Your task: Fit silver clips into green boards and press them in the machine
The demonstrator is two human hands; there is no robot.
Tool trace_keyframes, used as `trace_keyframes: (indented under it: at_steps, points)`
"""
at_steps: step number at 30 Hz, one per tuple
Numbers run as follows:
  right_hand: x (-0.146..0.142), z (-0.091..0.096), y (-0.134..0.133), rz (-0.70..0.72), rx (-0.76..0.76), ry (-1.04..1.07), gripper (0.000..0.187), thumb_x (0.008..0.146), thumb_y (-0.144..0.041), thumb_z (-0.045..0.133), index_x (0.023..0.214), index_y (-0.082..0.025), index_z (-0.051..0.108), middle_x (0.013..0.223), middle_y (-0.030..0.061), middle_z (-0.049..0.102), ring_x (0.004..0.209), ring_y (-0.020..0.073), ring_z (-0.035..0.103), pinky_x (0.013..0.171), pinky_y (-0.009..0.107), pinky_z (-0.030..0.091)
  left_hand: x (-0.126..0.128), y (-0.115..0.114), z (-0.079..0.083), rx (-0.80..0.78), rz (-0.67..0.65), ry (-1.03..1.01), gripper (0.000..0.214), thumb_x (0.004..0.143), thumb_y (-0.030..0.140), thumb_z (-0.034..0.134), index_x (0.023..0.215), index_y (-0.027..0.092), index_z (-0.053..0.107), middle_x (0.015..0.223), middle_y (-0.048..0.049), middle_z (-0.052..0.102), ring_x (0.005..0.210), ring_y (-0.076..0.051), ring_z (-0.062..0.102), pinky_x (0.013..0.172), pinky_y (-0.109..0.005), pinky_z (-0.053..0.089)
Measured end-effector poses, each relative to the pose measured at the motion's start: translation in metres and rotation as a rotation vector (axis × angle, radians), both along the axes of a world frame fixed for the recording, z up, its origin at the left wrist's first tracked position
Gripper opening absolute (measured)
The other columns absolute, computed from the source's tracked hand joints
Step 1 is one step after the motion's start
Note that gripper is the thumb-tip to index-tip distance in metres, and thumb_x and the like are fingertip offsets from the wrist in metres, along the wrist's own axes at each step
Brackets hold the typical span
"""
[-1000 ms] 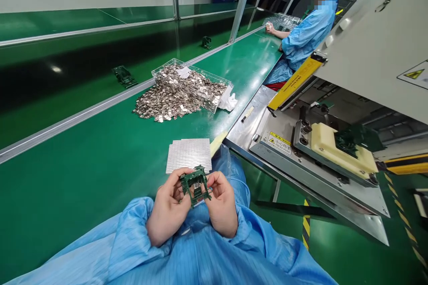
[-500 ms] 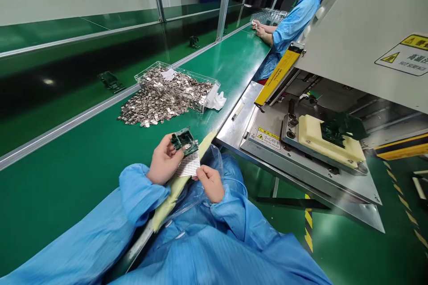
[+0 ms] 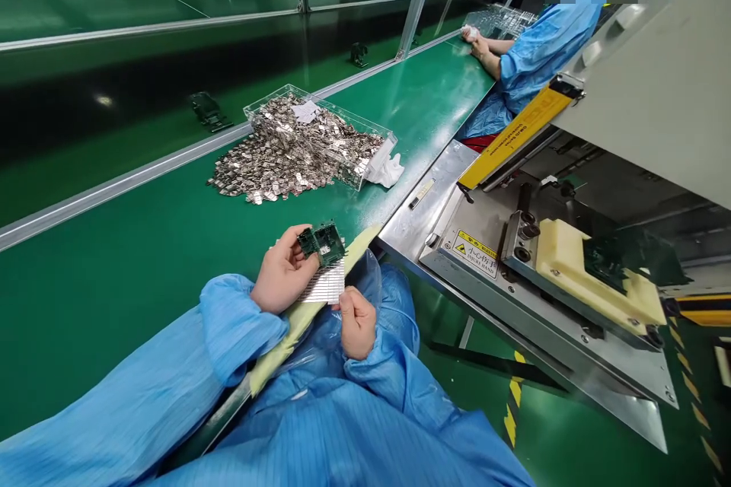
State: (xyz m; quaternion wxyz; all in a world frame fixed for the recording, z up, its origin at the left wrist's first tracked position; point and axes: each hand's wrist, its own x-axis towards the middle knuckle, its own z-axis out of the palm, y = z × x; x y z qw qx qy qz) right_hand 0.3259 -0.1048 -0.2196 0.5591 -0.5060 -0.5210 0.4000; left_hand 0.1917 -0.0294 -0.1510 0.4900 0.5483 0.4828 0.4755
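Observation:
My left hand (image 3: 282, 272) is closed on a small green circuit board frame (image 3: 321, 243), held just above the near edge of the green table. A sheet of small silvery squares (image 3: 327, 284) lies under the frame. My right hand (image 3: 355, 319) is closed in a pinch at the sheet's near corner, thumb and fingertip on its edge. Both sleeves are blue.
A clear tray (image 3: 365, 167) spills a heap of small metal pieces (image 3: 285, 156) onto the green table (image 3: 142, 259). A press with a cream fixture (image 3: 576, 266) stands right. A co-worker in blue (image 3: 537, 53) sits farther along. Green frames (image 3: 209, 110) ride the conveyor.
A second ago both hands held the green frame over my lap. Now the left hand alone holds it above the sheet, and the right hand has dropped to the sheet's corner.

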Motion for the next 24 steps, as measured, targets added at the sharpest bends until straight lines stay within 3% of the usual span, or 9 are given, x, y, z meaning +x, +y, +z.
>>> trace_keyframes:
  at_steps: [5,10,13,17,21,24]
  points:
    - [0.017,-0.018,0.005,0.070,-0.170,-0.169,0.052,0.089,-0.059,0.036,0.063,-0.020,0.059,0.067,0.0055,0.060,0.066,0.0176,0.056,0.065,0.030,0.045,0.000,0.001,0.001,-0.017,0.003,0.004,0.047,0.073,0.030,0.065,0.114,0.014,0.047,0.089,-0.0043,0.065,0.087,-0.017,0.064,0.079,-0.029,0.053]
    - [0.039,-0.043,0.021,0.163,-0.425,-0.256,0.039,0.075,-0.046,0.066,0.047,-0.019,0.058,0.042,0.0010,0.054,0.037,0.0138,0.048,0.045,0.028,0.039,-0.001,0.000,0.002,-0.023,-0.011,-0.025,0.048,0.073,0.031,0.065,0.114,0.014,0.047,0.092,-0.0053,0.065,0.088,-0.017,0.064,0.079,-0.028,0.053]
    - [0.047,-0.045,0.026,0.141,-0.522,-0.267,0.036,0.067,-0.039,0.076,0.043,-0.020,0.057,0.037,0.0001,0.052,0.031,0.0124,0.044,0.039,0.027,0.037,-0.003,0.000,0.003,-0.023,-0.028,-0.051,0.047,0.074,0.031,0.065,0.114,0.014,0.047,0.093,-0.0061,0.066,0.088,-0.017,0.064,0.078,-0.028,0.053]
    - [0.058,-0.017,0.026,0.084,-0.533,-0.215,0.034,0.070,-0.050,0.069,0.059,-0.018,0.065,0.049,0.0030,0.063,0.039,0.0156,0.056,0.042,0.028,0.046,-0.003,-0.002,0.004,-0.030,-0.061,-0.096,0.046,0.075,0.030,0.065,0.113,0.014,0.046,0.093,-0.0060,0.066,0.086,-0.016,0.064,0.078,-0.027,0.053]
    - [0.066,0.039,0.023,0.068,-0.411,-0.060,0.041,0.075,-0.055,0.063,0.088,-0.016,0.069,0.073,0.0064,0.072,0.061,0.0190,0.068,0.055,0.031,0.056,-0.003,-0.003,0.000,-0.021,-0.055,-0.145,0.043,0.077,0.029,0.063,0.114,0.016,0.046,0.089,-0.0038,0.065,0.085,-0.015,0.064,0.077,-0.027,0.052]
    - [0.060,0.075,0.020,0.043,-0.280,0.039,0.031,0.078,-0.045,0.066,0.090,-0.017,0.068,0.072,0.0053,0.072,0.059,0.0170,0.068,0.053,0.027,0.057,-0.003,-0.004,-0.005,-0.006,-0.071,-0.145,0.041,0.078,0.027,0.061,0.115,0.018,0.046,0.090,-0.0032,0.064,0.088,-0.015,0.063,0.079,-0.027,0.052]
